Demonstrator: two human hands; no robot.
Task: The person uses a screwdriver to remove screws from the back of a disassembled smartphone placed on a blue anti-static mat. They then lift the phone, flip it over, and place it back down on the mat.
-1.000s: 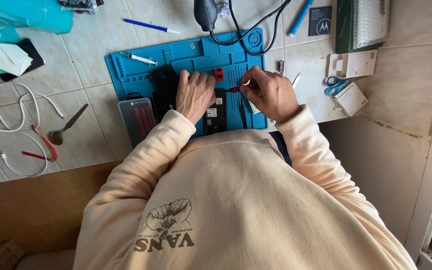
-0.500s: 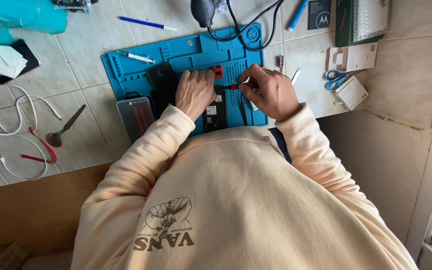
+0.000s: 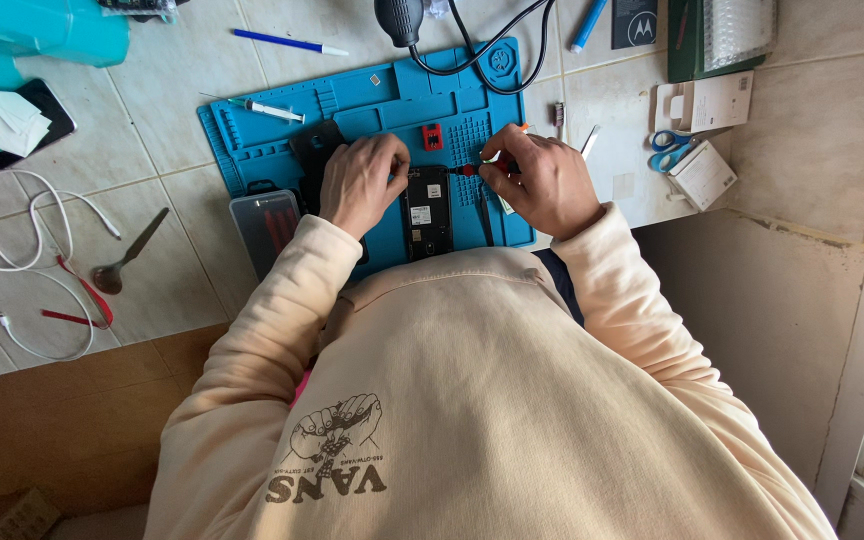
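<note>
**Opened phone on the blue repair mat, both hands on it**

Sitting near the middle of the blue work mat, toward its near edge, is an opened phone with its dark insides facing up and a couple of small white stickers showing. The left hand rests right at the phone's left side, fingers curled together with the fingertips touching its upper left corner; can't tell if it's actually gripping anything. The right hand is just right of the phone, pinching a small red-handled screwdriver, whose tip points left at the phone's upper right edge.

Moving outward: a small red block sits on the mat just beyond the phone, and a white syringe lies on the mat's far left part. A clear plastic case sits at the mat's near-left corner, half off it. Black cables run across the far side of the mat.

Further out on the tiled counter: a metal spoon and white cables to the left, a blue pen at the far side, and blue-handled scissors well off to the right beside a small white box.
</note>
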